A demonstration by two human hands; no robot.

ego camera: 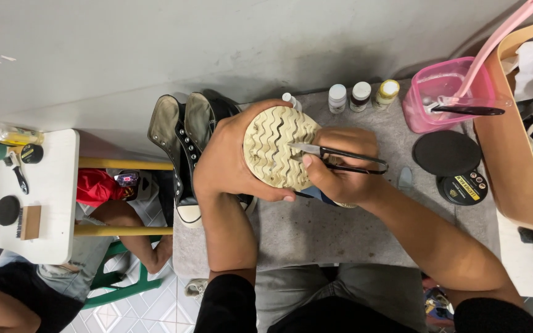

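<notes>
Head view, looking down on a grey felt-covered table [316, 228]. The left hand [232, 161] is clamped around a shoe [277, 148] held sole-up, fingers wrapped under its near edge and thumb side against its left rim; the pale sole shows rows of wavy tread. The right hand [340, 166] lies just right of the shoe, touching it, and is closed on a pair of small snips [340, 154] with black handles; the metal tip rests on the tread near the middle of the sole. Both hands meet at the shoe, which sits above the far half of the table, between the two forearms.

Left of the shoe, a pair of dark high-top sneakers [183, 142] stands at the table edge. Along the far edge: three small bottles [361, 95]. To the right: a pink tub [442, 92] with a brush laid across it, a round black lid [446, 153], a round tin [462, 187] and a tan box [519, 154]. Far left, a white side table [50, 203] holds brushes and another person sits below it.
</notes>
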